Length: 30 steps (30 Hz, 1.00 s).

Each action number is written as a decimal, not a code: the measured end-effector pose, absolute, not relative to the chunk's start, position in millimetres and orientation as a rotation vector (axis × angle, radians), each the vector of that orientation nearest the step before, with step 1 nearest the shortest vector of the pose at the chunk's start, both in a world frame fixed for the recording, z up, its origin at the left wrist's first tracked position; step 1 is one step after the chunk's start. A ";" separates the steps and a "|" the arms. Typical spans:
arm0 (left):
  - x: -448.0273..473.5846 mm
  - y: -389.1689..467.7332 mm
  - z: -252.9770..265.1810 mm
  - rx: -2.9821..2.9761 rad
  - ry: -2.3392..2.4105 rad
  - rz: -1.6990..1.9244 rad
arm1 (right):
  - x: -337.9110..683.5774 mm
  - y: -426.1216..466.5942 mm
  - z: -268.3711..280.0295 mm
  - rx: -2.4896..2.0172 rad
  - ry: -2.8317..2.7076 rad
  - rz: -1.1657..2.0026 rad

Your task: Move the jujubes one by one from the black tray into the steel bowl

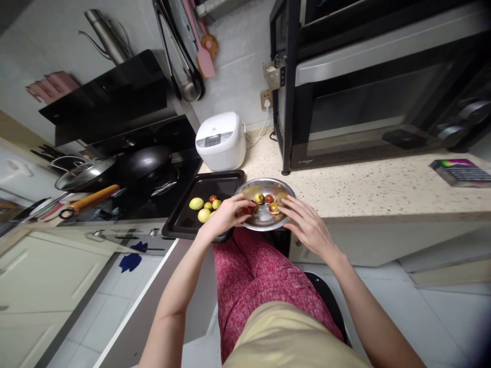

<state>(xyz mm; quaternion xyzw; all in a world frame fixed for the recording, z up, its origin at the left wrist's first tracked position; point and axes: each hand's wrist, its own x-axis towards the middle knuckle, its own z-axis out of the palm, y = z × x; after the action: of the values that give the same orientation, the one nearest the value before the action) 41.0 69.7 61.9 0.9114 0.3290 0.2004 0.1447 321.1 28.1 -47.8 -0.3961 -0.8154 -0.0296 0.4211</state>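
A shiny metal bowl (264,222) stands at the counter's front edge with several small red and yellow-green round fruits in it, such as the one in the middle (259,198). My left hand (227,213) reaches over the bowl's left rim, its fingers bent around a dark red fruit (251,208). On the right side, my right hand (307,223) has its fingers apart over the rim, fingertips beside a red-and-yellow fruit (274,208). Left of the bowl, a black baking tray (184,222) carries several yellow fruits (196,204) and a small red one (213,198).
Behind the tray sits a white rice cooker (220,143). A wok (143,163) and a lidded pan (86,174) rest on the stove at left. A microwave oven (356,112) and a small dark box (460,173) are at right. An open drawer (153,301) juts out below.
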 end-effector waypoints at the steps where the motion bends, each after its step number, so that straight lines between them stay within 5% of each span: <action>1: 45.7 71.7 61.5 2.624 0.928 0.522 | 321.2 27.7 -47.6 -1.002 -2.042 -0.070; 16: 77.6 84.3 62.7 2.838 1.038 0.031 | 319.9 26.3 -46.5 -0.992 -2.026 -0.055; 30: 60.0 76.2 57.5 2.917 1.208 0.209 | 320.3 27.0 -46.0 -0.974 -2.029 -0.025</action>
<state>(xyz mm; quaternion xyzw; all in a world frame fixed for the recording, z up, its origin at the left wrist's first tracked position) 60.0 76.2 57.5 0.9218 0.3819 0.0659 -0.0112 320.3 27.0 -46.0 -0.3907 -0.8135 -0.0101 0.4308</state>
